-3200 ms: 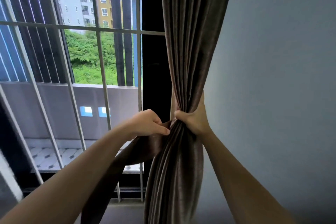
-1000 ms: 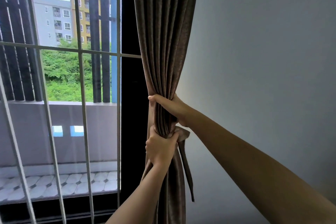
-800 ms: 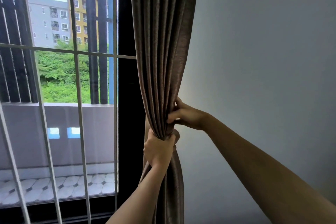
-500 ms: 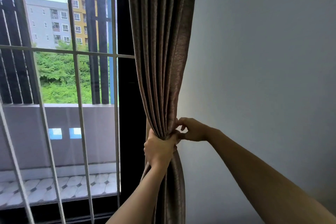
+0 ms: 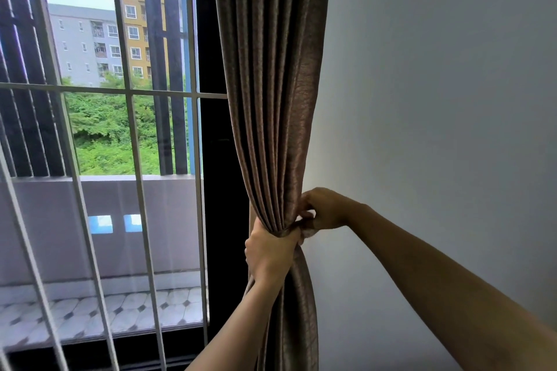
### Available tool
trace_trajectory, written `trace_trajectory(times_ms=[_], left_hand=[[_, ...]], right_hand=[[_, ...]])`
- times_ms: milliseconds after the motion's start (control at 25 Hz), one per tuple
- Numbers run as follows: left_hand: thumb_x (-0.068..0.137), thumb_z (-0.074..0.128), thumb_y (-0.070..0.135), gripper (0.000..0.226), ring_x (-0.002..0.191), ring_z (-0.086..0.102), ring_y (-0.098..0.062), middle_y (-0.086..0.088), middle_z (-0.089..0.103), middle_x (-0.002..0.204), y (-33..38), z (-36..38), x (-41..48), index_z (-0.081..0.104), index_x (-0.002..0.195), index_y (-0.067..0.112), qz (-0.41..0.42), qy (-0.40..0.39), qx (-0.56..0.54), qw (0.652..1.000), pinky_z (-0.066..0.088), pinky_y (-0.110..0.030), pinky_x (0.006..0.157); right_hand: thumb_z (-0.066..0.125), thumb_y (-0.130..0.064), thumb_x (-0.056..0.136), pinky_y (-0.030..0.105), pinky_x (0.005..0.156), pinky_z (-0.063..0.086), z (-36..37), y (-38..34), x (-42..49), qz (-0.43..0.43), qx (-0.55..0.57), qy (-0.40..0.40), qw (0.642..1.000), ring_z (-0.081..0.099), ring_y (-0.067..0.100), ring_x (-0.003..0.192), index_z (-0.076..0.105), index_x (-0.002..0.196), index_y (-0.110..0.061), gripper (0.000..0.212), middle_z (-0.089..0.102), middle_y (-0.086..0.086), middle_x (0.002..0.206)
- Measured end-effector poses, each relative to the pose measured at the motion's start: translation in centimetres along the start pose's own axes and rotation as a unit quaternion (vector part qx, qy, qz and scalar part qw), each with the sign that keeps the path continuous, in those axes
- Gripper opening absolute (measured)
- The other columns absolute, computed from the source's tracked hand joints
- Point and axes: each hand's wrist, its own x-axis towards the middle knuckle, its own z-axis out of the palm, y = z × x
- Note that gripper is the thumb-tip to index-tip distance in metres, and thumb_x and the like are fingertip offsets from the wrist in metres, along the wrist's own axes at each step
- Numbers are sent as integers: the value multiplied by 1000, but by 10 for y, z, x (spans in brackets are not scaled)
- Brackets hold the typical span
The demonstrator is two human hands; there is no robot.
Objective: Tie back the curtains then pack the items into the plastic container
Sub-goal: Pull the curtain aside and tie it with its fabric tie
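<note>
While the left hand (image 5: 271,253) grips the gathered waist of the brown pleated fabric curtain (image 5: 271,84), which hangs vertically between barred window (image 5: 120,129) and grey wall (image 5: 437,99), the right hand (image 5: 327,211), touching just above on the wall side, pinches the bunch's edge.

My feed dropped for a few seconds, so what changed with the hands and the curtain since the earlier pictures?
The left hand moved from holding the tie strip out at the left to gripping the gathered curtain from the front. The right hand released its grasp around the bundle, dropped lower and now pinches at its right edge. The curtain stays bunched beside the wall.
</note>
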Motion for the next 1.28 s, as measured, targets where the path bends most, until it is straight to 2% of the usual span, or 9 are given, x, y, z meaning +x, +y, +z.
trace_trajectory(times_ms=[160, 320, 480, 680, 800, 960, 1040, 1160, 1280], left_hand=[[66, 78, 35, 55, 83, 63, -20, 3, 64, 88, 1, 1, 0, 58, 113, 16, 5, 8, 10, 1000, 56, -32, 70], [65, 79, 34, 55, 86, 65, -21, 0, 67, 92, 0, -1, 1, 58, 113, 17, 11, 6, 8, 1000, 56, -34, 74], [64, 79, 34, 55, 79, 60, -14, 6, 62, 86, 1, -1, -2, 57, 113, 19, 13, -6, 0, 1000, 47, -23, 64], [69, 77, 31, 49, 77, 59, -11, 12, 56, 79, 3, -2, -4, 56, 112, 19, 20, -20, -10, 1000, 40, -14, 56], [69, 77, 33, 51, 77, 57, -3, 16, 58, 83, 0, -6, -1, 55, 114, 24, 23, -53, -30, 998, 42, -14, 58], [70, 76, 24, 53, 94, 64, -8, 9, 66, 101, -13, -20, 2, 52, 116, 31, 26, -188, -144, 971, 49, -19, 76], [71, 63, 16, 51, 99, 64, -17, -1, 67, 107, -22, -31, 5, 52, 120, 23, 0, -266, -274, 924, 52, -27, 81], [79, 44, 12, 35, 87, 66, -17, -7, 69, 97, -18, -40, 10, 60, 110, 14, -66, -301, -406, 860, 53, -25, 72], [99, 35, 8, 27, 91, 65, -14, -5, 64, 106, -13, -38, 25, 55, 113, 20, -61, -259, -309, 913, 55, -21, 71]], right_hand=[[67, -20, 82, 28, 71, 43, -6, -1, -1, -45, -53, 36, 997, 53, 16, 76, 65, 79, -1, 19, 64, 6, 95], [64, -30, 85, 28, 66, 40, 1, -1, -2, -18, -16, -6, 1000, 49, 16, 68, 59, 90, -8, 22, 56, -2, 78], [58, -40, 88, 29, 67, 39, -12, 14, -8, 0, -122, -2, 993, 48, 13, 72, 57, 100, -18, 25, 53, -7, 81], [53, -36, 91, 39, 78, 53, -1, 14, 4, 39, -168, 102, 980, 63, 24, 91, 61, 110, -18, 27, 65, 3, 106], [50, -36, 93, 41, 89, 51, 16, -2, 13, 110, 73, 181, 975, 59, 25, 103, 43, 133, -21, 43, 58, 4, 125], [53, -19, 95, 37, 92, 52, 53, -24, 14, 138, 337, 247, 898, 60, 18, 98, 58, 110, -7, 21, 65, 11, 116], [47, -20, 97, 35, 92, 53, 67, -38, 2, 158, 470, 232, 837, 64, 18, 102, 61, 111, -10, 22, 67, 6, 113], [28, -24, 102, 15, 76, 52, 74, -53, -17, 145, 621, 209, 741, 67, 5, 91, 64, 103, -15, 38, 73, -5, 97], [40, -29, 92, 17, 76, 52, 79, -61, -22, 88, 684, 213, 692, 67, 8, 90, 61, 106, -9, 32, 73, -5, 94]])
